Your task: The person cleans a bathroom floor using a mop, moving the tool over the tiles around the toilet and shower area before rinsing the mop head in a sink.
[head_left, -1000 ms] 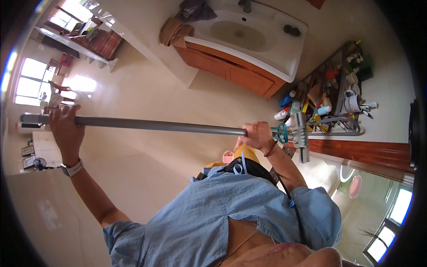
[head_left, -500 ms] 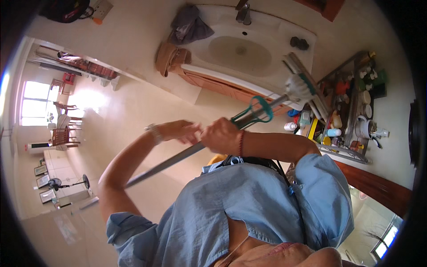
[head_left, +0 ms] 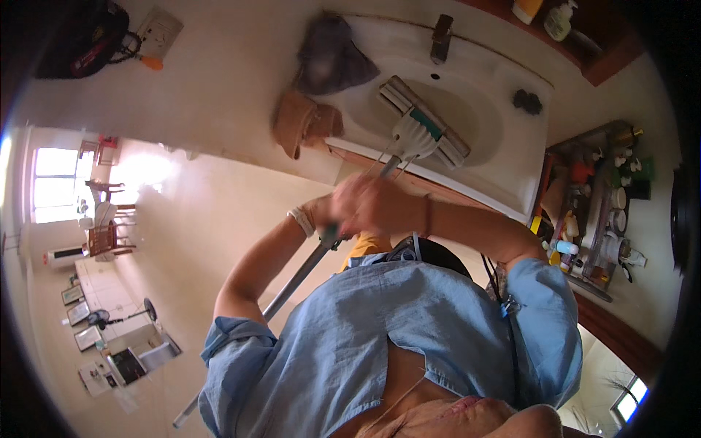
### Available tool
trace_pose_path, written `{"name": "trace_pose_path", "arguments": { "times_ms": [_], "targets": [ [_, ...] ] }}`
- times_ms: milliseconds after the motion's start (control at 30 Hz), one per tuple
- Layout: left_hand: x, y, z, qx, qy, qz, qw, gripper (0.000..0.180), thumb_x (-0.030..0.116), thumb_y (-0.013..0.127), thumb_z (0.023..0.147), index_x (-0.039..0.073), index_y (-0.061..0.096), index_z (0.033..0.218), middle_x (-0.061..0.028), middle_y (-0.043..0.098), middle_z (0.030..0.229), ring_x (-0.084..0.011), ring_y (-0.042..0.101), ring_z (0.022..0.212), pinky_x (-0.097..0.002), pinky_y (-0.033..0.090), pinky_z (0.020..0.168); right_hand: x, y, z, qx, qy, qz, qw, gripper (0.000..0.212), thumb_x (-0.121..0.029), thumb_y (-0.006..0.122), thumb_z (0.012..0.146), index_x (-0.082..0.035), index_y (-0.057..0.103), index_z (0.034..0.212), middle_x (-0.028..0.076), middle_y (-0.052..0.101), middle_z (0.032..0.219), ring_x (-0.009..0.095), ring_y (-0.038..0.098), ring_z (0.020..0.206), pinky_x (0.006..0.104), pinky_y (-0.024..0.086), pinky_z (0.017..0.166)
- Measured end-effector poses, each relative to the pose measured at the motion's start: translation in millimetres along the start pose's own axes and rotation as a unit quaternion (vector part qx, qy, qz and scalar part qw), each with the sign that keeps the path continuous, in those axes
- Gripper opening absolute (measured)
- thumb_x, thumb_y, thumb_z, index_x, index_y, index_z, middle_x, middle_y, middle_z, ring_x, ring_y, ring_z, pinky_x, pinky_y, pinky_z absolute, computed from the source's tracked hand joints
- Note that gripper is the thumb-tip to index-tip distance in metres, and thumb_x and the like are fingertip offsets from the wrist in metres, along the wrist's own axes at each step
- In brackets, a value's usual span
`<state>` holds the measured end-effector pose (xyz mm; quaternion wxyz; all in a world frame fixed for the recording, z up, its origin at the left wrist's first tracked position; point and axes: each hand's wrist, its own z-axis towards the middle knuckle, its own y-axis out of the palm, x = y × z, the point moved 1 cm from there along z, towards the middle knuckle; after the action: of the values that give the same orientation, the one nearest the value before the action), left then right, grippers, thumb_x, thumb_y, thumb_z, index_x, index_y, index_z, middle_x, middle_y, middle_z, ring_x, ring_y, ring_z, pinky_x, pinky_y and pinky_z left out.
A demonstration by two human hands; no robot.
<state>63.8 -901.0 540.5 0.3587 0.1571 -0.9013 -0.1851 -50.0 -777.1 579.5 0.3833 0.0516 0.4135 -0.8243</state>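
A sponge mop lies slantwise in front of me; its flat head point(head_left: 420, 131), pale with a green part, is over the near part of the sink basin. My right hand point(head_left: 383, 208) is wrapped round the grey mop pole point(head_left: 296, 281) close below the head. Against it, lower on the pole, my left hand point(head_left: 328, 212) is closed on the mop, blurred and partly covered. A bit of the green lever point(head_left: 331, 232) shows just under the hands; they hide the rest.
The white sink point(head_left: 522, 164) has a dark tap point(head_left: 441, 40). A grey cloth point(head_left: 332, 58) and a brown cloth point(head_left: 303, 124) hang at its left. To the right, a rack point(head_left: 584, 208) holds bottles. A wooden shelf point(head_left: 610, 58) juts out above.
The mop head has swung left, from the sink's right end to over the basin. My left hand has come onto the pole, against my right hand. The green lever is now mostly hidden.
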Motion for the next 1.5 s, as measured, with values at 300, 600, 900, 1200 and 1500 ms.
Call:
{"name": "trace_pose_path", "arguments": {
  "times_ms": [300,600,900,1200,1500],
  "targets": [
    [35.2,-91.3,37.8,-0.011,0.033,0.081,0.996,0.025,0.001,0.068,0.069,0.002,0.055,0.091,-0.0092,0.059,0.071,-0.016,0.059,0.052,-0.0296,0.049,0.045,262.8,-127.5,-81.8,0.042,0.423,-0.48,0.767,0.057,-0.028,0.061,0.086,0.001,0.041,0.132,0.021,0.03,0.143,0.031,0.037,0.128,0.0386,0.033,0.107],
    [66.1,-112.0,69.5,-0.065,-0.013,0.064,0.996,0.029,0.002,0.068,0.069,0.004,0.056,0.096,-0.0068,0.059,0.068,-0.0144,0.059,0.052,-0.0276,0.049,0.044,329.2,-142.9,-46.4,-0.176,0.568,-0.51,0.622,0.065,-0.018,0.067,0.08,0.002,0.037,0.134,0.023,0.033,0.142,0.03,0.056,0.111,0.0396,0.052,0.086],
    [75.9,-103.4,82.8,-0.07,-0.023,0.013,0.997,0.034,0.002,0.069,0.065,0.002,0.058,0.096,-0.0071,0.06,0.07,-0.0142,0.057,0.049,-0.0257,0.048,0.046,343.4,-103.3,-159.2,0.266,0.705,-0.008,0.658,0.052,-0.027,0.058,0.09,-0.002,0.043,0.132,0.009,0.049,0.129,0.019,0.049,0.114,0.0305,0.039,0.098],
    [82.5,-98.9,72.1,-0.044,-0.064,-0.028,0.997,0.041,-0.005,0.067,0.066,0.004,0.055,0.104,-0.0058,0.06,0.078,-0.0143,0.059,0.053,-0.0268,0.05,0.048,354.8,-52.3,-142.1,0.159,0.657,0.228,0.7,0.06,-0.044,0.05,0.09,-0.002,0.044,0.133,0.013,0.046,0.135,0.027,0.046,0.12,0.0344,0.035,0.101],
    [70.4,-95.0,76.2,-0.054,-0.033,-0.028,0.998,0.049,-0.002,0.07,0.064,0.0,0.056,0.111,-0.0083,0.062,0.078,-0.0154,0.059,0.053,-0.0265,0.052,0.05,362.7,-69.5,-138.8,0.263,0.742,0.363,0.498,0.043,-0.032,0.054,0.093,-0.005,0.053,0.125,0.007,0.056,0.12,0.019,0.053,0.106,0.0304,0.04,0.092]
  ]
}}
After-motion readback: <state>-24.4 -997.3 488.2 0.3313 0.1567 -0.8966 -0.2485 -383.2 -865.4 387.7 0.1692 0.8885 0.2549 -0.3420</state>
